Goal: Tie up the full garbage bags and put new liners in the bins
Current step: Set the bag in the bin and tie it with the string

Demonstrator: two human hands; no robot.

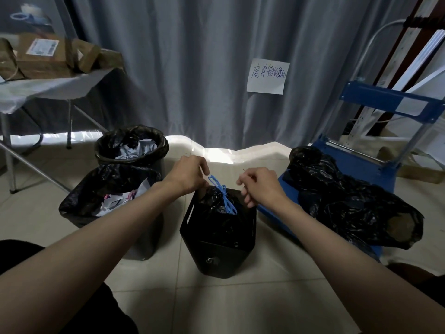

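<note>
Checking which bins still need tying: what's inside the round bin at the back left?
The round bin holds an open black liner with crumpled pale paper on top. Anything beneath that paper is hidden.

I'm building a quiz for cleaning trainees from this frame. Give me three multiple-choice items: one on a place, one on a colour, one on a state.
1. Where do the loose black bags lie?
A. on the blue cart
B. on the folding table
C. inside the round bin

2. What colour is the drawstring on the bag in the middle bin?
A. red
B. blue
C. white

3. How is the liner in the round bin at the back left?
A. tied shut
B. missing
C. open, with paper inside

Answers: 1 A, the bags sprawl over the cart's deck. 2 B, a blue cord knots the bag's neck between the left hand and right hand. 3 C, the liner folds over the rim around pale paper.
</note>
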